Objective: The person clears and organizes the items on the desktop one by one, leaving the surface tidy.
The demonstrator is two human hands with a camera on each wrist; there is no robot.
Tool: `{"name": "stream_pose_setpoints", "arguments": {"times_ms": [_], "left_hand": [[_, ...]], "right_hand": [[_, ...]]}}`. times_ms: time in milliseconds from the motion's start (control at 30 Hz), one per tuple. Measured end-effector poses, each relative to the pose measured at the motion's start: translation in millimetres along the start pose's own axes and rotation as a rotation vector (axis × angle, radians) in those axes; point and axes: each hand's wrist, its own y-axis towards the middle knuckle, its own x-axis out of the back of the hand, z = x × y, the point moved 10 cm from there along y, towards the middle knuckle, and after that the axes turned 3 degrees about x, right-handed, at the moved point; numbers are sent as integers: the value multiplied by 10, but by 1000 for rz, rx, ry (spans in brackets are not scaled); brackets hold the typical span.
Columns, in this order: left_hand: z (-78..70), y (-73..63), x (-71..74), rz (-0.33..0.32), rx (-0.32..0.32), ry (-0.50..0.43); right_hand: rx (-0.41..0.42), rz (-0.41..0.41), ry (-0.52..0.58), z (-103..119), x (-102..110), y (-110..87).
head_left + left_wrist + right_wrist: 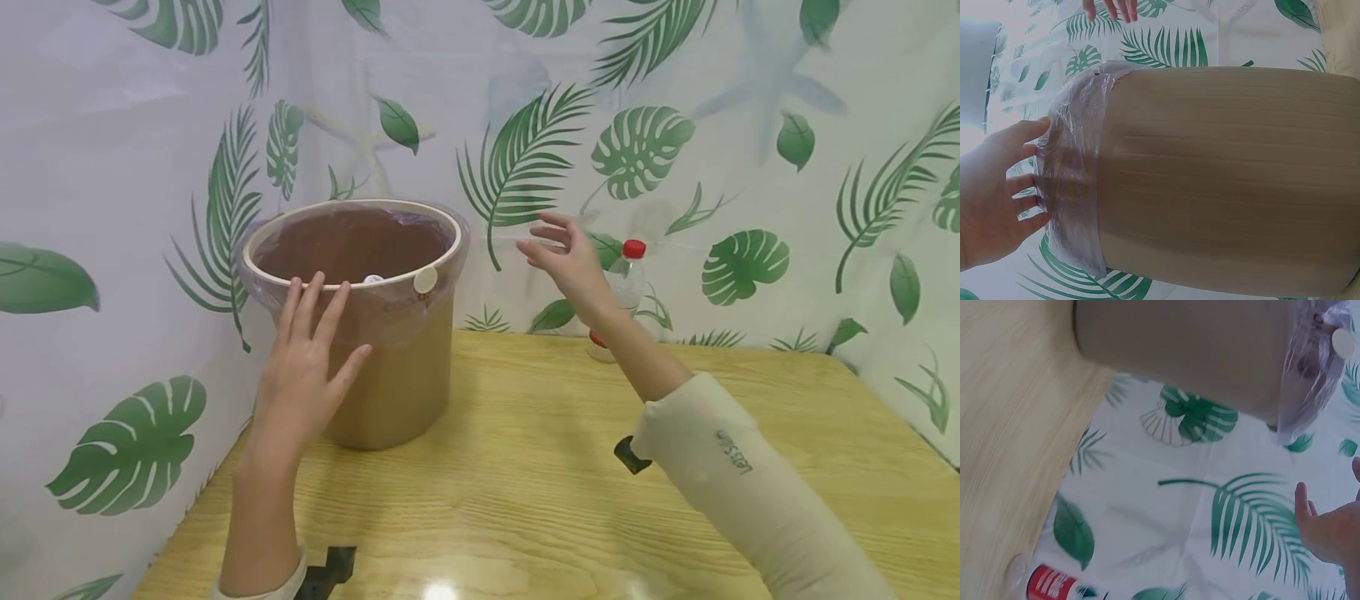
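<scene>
A brown trash bin (390, 375) with a cream rim stands on the table at the left. A thin, clear purplish bag (1072, 169) lines it and folds down over the rim. My left hand (300, 375) is at the front of the rim, fingers spread and nearly straight, fingertips at the bag's edge. To the right of the bin, my right hand (566, 262) is raised in the air, fingers loosely bent and holding nothing. Just inside the front rim shows a bit of a small white-and-blue thing (372, 279); the rest of it is hidden.
Behind my right forearm is a clear plastic bottle with a red cap (633, 249). Low beside it shows another red part (596, 338), mostly hidden by the arm. A wood-grain table (480, 500) meets a leaf-printed backdrop (750, 192) at the back and left.
</scene>
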Motion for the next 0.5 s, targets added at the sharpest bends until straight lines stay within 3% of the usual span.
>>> {"name": "stream_pose_setpoints", "arguments": {"times_ms": [300,500], "left_hand": [[-7,9,7,-8,-3,-6],[-5,8,4,-7,1,-1]], "right_hand": [[-79,-67,-319,-291,701,-100],[-115,-120,-456,-515,1152,-131]]}}
